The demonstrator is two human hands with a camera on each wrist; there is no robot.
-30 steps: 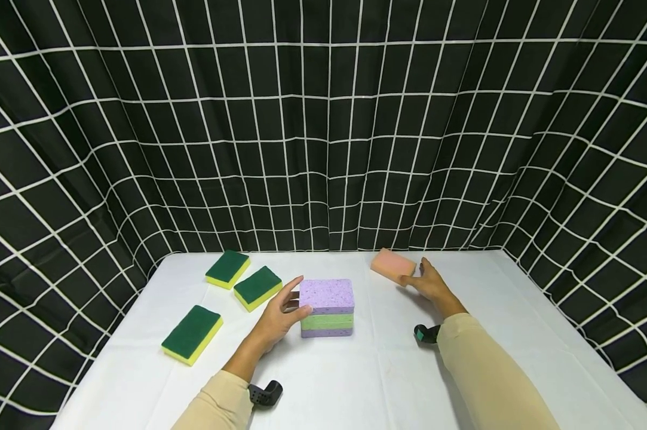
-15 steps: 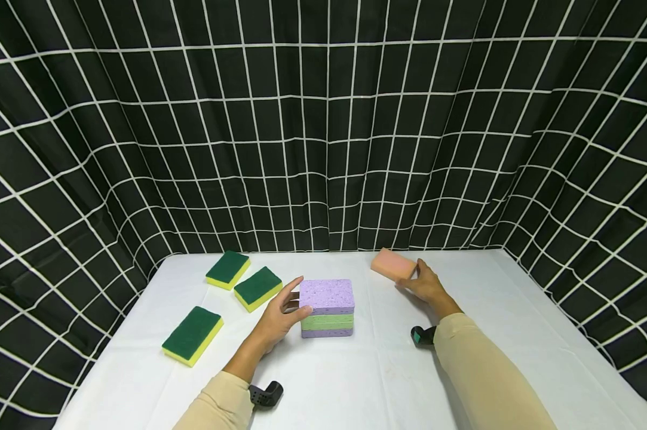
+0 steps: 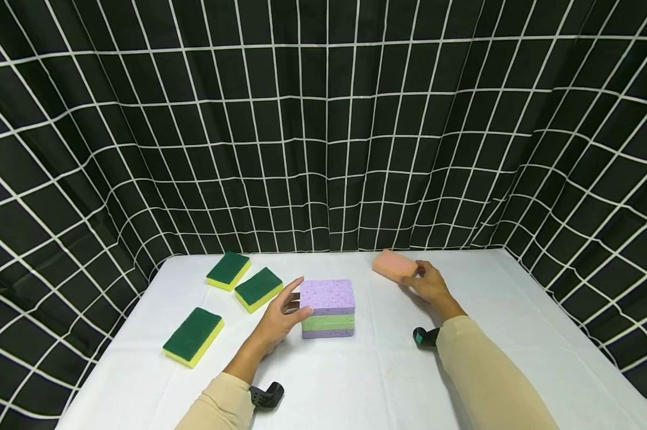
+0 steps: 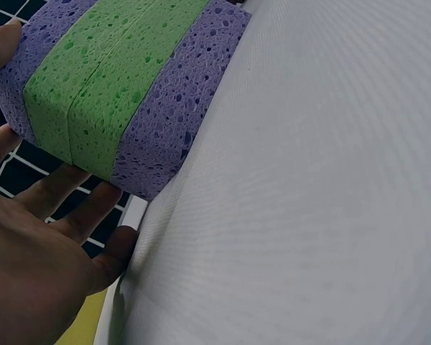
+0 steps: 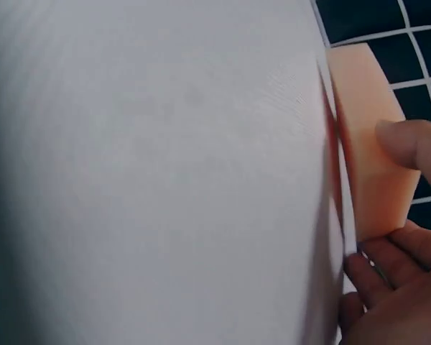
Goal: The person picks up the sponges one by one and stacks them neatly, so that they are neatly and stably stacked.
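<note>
My left hand point(image 3: 278, 319) rests against the left side of a stack of sponges point(image 3: 327, 322), purple at top and bottom with green between. Its thumb touches the near left corner and the fingers reach along the side; in the left wrist view a seam runs through the green part of the stack point(image 4: 93, 86). At the back right, my right hand point(image 3: 431, 285) pinches a peach sponge point(image 3: 394, 265) by its right end. The right wrist view shows the thumb on the face of the peach sponge point(image 5: 370, 151) and fingers at its end, close over the table.
Three green-and-yellow scrub sponges lie left of the stack: one at the back point(image 3: 229, 269), one closer to the stack point(image 3: 258, 288), one nearer the front point(image 3: 192, 335). A black gridded curtain point(image 3: 328, 149) surrounds the back and sides of the white-covered table point(image 3: 334, 382).
The right thumb and fingers have come in around the end of the peach sponge, which has shifted very slightly right. My left hand and the stack have stayed in place.
</note>
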